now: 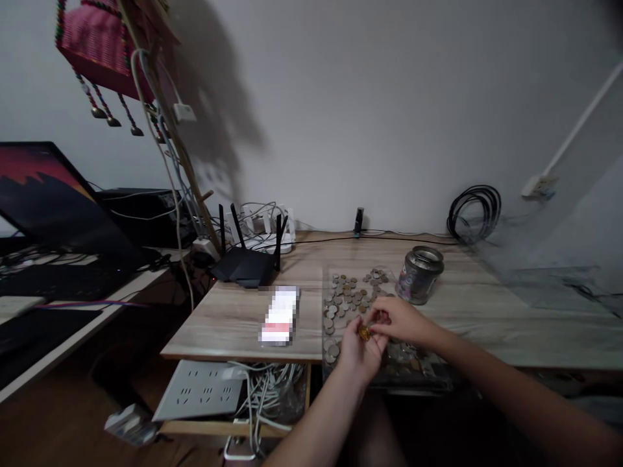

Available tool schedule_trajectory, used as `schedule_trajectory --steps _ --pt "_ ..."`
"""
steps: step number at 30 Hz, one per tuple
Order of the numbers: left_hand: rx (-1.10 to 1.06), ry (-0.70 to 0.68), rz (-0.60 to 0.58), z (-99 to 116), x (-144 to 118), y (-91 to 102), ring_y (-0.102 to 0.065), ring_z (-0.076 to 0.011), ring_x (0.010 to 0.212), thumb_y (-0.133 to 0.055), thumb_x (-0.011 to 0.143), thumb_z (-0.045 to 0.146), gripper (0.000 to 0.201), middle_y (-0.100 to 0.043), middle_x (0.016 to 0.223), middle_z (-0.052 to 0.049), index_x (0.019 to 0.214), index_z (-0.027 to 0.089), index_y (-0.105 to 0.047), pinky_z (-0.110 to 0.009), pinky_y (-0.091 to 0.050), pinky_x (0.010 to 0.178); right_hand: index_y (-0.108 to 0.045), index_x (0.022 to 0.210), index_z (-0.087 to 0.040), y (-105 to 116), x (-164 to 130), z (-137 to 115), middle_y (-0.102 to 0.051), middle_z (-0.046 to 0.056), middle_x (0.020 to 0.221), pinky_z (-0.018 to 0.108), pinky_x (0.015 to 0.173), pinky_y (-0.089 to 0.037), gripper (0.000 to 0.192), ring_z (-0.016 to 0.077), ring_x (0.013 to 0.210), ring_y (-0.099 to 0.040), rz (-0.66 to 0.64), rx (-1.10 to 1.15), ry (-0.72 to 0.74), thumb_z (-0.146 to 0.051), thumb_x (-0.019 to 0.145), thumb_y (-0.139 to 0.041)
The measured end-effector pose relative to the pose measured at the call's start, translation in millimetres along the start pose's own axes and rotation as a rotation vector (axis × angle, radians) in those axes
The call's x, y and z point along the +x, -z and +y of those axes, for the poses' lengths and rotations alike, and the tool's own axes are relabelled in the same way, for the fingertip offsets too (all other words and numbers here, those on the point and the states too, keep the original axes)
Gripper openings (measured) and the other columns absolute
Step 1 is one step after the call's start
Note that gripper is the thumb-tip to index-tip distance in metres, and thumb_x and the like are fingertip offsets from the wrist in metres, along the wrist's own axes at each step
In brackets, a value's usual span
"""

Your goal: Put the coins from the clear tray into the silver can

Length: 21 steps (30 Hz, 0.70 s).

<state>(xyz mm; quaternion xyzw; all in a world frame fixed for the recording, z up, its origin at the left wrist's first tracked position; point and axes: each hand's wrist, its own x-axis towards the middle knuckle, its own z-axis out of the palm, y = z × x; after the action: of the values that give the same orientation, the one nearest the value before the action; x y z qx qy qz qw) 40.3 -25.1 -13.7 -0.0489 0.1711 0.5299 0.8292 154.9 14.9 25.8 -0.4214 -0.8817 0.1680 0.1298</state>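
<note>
The fingers of the left hand point(359, 350) are curled up around a small stack of gold coins point(364, 333), which rests against the fingertips just above the palm. The fingers of the right hand point(400, 320) are bent and drawn together, their tips meeting the left fingertips at the stack; whether they pinch a coin of their own cannot be told.

Under both hands lies a clear tray point(327, 285) at the near edge of the table point(233, 321). Loose coins point(348, 295) spread over the tray beyond the fingertips, and more show beneath the right wrist. Just past the right hand, beyond the tray's far right corner, stands a tin point(419, 274), its top open.

Left of the left fingers, a blurred white packet point(280, 314) lies flat on the table. Farther off on that side sits a black router point(246, 263) with its antennas up, with white plugs and cords behind it. Below the table's near edge, left of the left forearm, a power strip point(202, 389) lies on a shelf beside tangled white cable. A coil of black cable point(474, 211) leans on the wall well beyond the tin.
</note>
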Motion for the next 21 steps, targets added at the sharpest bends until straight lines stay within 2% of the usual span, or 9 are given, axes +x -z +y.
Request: schedule_trajectory --steps 3,6,7,9,11,12,15,17,21 --pt "0.012 0.004 0.027 1 0 0.7 -0.061 -0.0154 0.073 -0.038 0.081 0.022 0.025 -0.062 0.078 -0.013 0.085 0.006 -0.056 -0.025 -0.049 0.070 -0.061 0.068 -0.015 -8 5 7 -0.061 0.002 0.066 0.023 0.055 -0.039 0.011 0.0125 0.060 -0.052 -0.020 0.230 -0.084 -0.026 0.065 -0.058" --pt "0.025 0.015 0.039 3 0 2.0 -0.061 -0.0161 0.075 -0.040 0.078 0.019 0.024 -0.062 0.081 -0.013 0.089 0.005 -0.056 -0.024 -0.049 0.067 -0.060 0.065 -0.015 5 6 17 -0.061 0.003 0.062 0.024 0.053 -0.040 0.016 0.0129 0.057 -0.052 0.021 0.340 -0.121 -0.031 0.065 -0.057" --pt "0.030 0.026 0.036 3 0 2.5 -0.061 -0.0170 0.080 -0.041 0.077 0.018 0.025 -0.062 0.086 -0.014 0.093 0.005 -0.055 -0.024 -0.049 0.066 -0.060 0.065 -0.015 16 5 23 -0.062 0.003 0.061 0.024 0.054 -0.041 0.018 0.0134 0.058 -0.053 0.093 0.325 -0.133 -0.033 0.066 -0.057" --pt "0.043 0.039 0.022 5 0 3.5 -0.060 -0.0193 0.089 -0.042 0.075 0.017 0.031 -0.061 0.096 -0.016 0.100 0.004 -0.053 -0.024 -0.049 0.066 -0.060 0.066 -0.016 49 4 38 -0.062 0.003 0.062 0.025 0.056 -0.041 0.021 0.0142 0.059 -0.054 0.339 0.204 -0.203 -0.036 0.066 -0.055" --pt "0.062 0.046 0.012 5 0 4.6 -0.059 -0.0208 0.093 -0.043 0.074 0.018 0.034 -0.059 0.103 -0.017 0.104 0.003 -0.052 -0.025 -0.050 0.065 -0.062 0.070 -0.017 86 3 59 -0.063 0.004 0.066 0.025 0.055 -0.039 0.022 0.0151 0.061 -0.054 0.619 -0.021 -0.362 -0.037 0.067 -0.054" --pt "0.070 0.048 0.012 5 0 5.1 -0.058 -0.0211 0.094 -0.043 0.074 0.018 0.035 -0.058 0.104 -0.017 0.105 0.003 -0.052 -0.025 -0.050 0.065 -0.062 0.069 -0.017 103 4 71 -0.063 0.005 0.066 0.025 0.053 -0.037 0.020 0.0159 0.061 -0.055 0.678 -0.169 -0.476 -0.035 0.066 -0.056" --pt "0.074 0.046 0.015 5 1 6.3 -0.058 -0.0213 0.095 -0.043 0.075 0.020 0.036 -0.057 0.107 -0.017 0.105 0.003 -0.052 -0.025 -0.050 0.066 -0.064 0.066 -0.018 132 11 97 -0.065 0.005 0.069 0.025 0.052 -0.034 0.012 0.0170 0.065 -0.056 0.545 -0.454 -0.640 -0.029 0.062 -0.059" --pt "0.071 0.043 0.021 5 1 6.4 -0.058 -0.0214 0.095 -0.042 0.075 0.020 0.037 -0.057 0.107 -0.017 0.107 0.003 -0.051 -0.025 -0.049 0.066 -0.065 0.067 -0.019 134 18 104 -0.066 0.005 0.073 0.024 0.052 -0.034 0.012 0.0169 0.068 -0.057 0.450 -0.517 -0.655 -0.028 0.062 -0.059" --pt "0.071 0.044 0.028 6 0 5.1 -0.058 -0.0216 0.094 -0.040 0.077 0.022 0.040 -0.058 0.104 -0.018 0.110 0.002 -0.048 -0.025 -0.049 0.066 -0.066 0.070 -0.021 128 28 103 -0.066 0.004 0.079 0.024 0.052 -0.034 0.016 0.0177 0.072 -0.057 0.375 -0.530 -0.686 -0.033 0.064 -0.058"
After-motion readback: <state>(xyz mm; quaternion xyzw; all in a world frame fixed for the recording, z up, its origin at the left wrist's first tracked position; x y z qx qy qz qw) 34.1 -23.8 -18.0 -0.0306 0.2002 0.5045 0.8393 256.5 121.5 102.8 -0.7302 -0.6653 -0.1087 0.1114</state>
